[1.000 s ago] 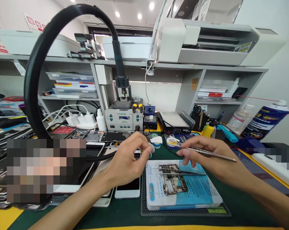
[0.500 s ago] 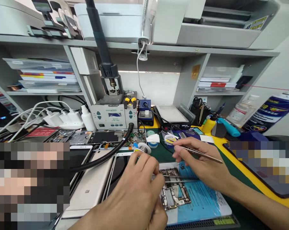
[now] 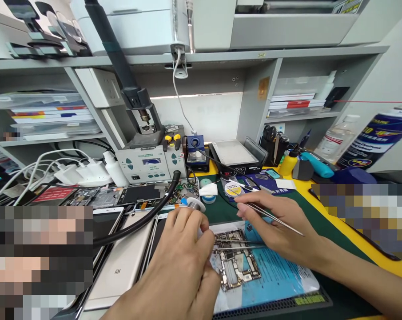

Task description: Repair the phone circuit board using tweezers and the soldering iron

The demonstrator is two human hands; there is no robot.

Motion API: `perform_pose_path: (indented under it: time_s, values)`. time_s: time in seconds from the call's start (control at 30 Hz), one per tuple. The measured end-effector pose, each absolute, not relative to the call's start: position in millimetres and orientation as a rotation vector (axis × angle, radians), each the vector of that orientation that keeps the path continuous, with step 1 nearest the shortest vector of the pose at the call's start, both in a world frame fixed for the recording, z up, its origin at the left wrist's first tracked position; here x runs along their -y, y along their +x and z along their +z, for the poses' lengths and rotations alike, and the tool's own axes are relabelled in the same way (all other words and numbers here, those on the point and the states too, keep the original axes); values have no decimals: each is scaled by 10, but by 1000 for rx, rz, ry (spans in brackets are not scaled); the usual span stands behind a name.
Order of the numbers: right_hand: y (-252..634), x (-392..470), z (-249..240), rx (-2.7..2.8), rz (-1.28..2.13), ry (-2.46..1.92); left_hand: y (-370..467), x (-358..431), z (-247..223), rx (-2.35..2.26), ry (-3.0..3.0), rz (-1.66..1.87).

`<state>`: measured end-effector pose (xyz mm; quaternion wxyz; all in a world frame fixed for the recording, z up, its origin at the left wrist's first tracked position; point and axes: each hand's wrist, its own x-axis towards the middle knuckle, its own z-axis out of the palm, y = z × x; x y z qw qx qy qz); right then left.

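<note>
My right hand point(image 3: 280, 220) is closed in a pinch on metal tweezers point(image 3: 280, 220), which slant from the fingertips down to the right above the board. My left hand point(image 3: 187, 258) is closed at the board's left side, its fingertips partly hidden. From it a second pair of tweezers point(image 3: 240, 244) stretches right across the board, held in that hand; its far end lies close to my right hand. The phone circuit board point(image 3: 244, 275) rests on a blue-and-white printed sheet point(image 3: 284, 271). My left hand covers part of the board's left edge.
A spool point(image 3: 196, 204) and a small tub point(image 3: 208, 193) with white tissue stand beyond my left hand. Phones point(image 3: 117, 266) and a thick black hose point(image 3: 144, 222) lie left. Behind are a soldering station point(image 3: 150, 164) and a flat heating plate point(image 3: 236, 153). Bottles stand right.
The view has turned slightly, shifting most things left. My left hand and its tweezers have moved a little left over the board. My right hand still holds its tweezers.
</note>
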<state>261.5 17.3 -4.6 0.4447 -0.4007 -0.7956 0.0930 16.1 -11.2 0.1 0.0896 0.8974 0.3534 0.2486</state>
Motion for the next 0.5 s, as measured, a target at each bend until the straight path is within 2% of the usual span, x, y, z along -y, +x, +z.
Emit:
perform_pose_path:
  time_s: [0.5]
  values:
    - [2639, -178, -87, 2021, 115, -865, 164, 94, -66, -1044, 2681, 774]
